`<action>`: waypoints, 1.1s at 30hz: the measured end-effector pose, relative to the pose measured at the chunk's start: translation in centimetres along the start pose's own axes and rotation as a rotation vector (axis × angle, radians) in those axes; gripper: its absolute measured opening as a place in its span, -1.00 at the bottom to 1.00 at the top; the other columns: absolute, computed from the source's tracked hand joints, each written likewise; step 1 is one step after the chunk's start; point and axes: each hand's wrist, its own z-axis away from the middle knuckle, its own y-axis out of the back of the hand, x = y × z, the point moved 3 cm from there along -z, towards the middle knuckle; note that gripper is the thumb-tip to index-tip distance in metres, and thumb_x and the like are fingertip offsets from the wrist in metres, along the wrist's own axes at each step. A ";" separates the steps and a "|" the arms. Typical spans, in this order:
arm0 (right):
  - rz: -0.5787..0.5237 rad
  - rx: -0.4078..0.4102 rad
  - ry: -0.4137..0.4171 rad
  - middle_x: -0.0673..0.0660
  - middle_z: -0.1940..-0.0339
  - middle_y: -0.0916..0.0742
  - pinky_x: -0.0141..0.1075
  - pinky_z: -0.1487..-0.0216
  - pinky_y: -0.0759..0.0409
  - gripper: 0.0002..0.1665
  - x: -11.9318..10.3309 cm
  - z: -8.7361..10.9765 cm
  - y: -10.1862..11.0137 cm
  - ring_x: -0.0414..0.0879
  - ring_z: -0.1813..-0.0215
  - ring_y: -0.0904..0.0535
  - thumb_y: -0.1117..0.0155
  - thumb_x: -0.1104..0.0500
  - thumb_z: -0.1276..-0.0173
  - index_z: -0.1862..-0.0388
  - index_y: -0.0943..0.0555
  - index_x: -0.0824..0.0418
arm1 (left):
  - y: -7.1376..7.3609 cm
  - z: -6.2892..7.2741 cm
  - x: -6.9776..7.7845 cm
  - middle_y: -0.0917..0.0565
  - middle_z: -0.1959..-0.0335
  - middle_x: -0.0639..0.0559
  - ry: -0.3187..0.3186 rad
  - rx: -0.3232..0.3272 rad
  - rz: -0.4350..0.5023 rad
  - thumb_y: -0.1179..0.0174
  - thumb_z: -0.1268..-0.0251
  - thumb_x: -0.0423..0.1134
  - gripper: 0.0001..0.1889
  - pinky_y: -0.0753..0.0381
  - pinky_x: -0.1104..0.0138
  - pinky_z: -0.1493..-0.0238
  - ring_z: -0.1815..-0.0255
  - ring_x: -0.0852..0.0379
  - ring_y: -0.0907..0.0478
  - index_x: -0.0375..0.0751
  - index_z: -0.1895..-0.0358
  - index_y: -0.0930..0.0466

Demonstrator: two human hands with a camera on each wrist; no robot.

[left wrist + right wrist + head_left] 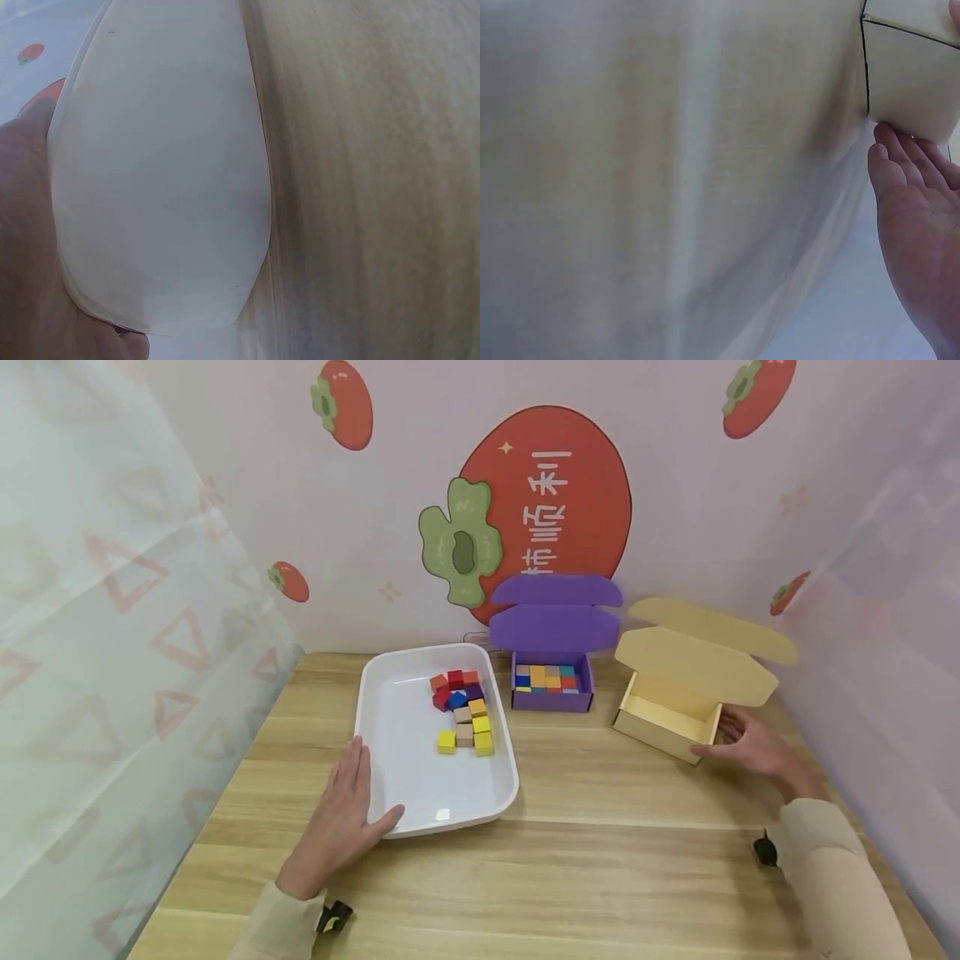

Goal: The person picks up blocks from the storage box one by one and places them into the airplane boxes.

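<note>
My left hand (337,818) lies along the near left corner of a white tray (408,785), fingers straight against its outer side and thumb over the front rim. In the left wrist view the hand (30,247) borders the tray's smooth wall (165,172). Coloured wooden cubes (483,743) lie in the tray's right half. At the right, a pale yellow cardboard box (652,731) stands with its lid up and nothing inside. My right hand (757,747) touches its right end, thumb at the front corner. Its fingertips (885,135) meet the box wall (911,75) in the right wrist view.
Between tray and yellow box, a purple box (552,701) stands with its lid raised, holding several coloured blocks (553,678). A printed backdrop (390,510) rises behind the wooden table (585,860), and hanging sheets flank both sides.
</note>
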 end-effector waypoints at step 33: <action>0.027 0.074 -0.004 0.51 -0.69 -0.21 0.40 -0.58 -0.20 0.47 -6.6 6.7 -11.6 0.49 -0.68 -0.13 -0.61 -0.22 -0.23 -0.73 0.11 0.38 | 0.2 0.1 -0.1 0.27 -0.77 -0.33 -0.014 -0.015 0.016 -0.16 -0.42 0.33 0.18 0.06 -0.28 -0.71 -0.78 -0.35 0.25 -0.50 -0.69 0.22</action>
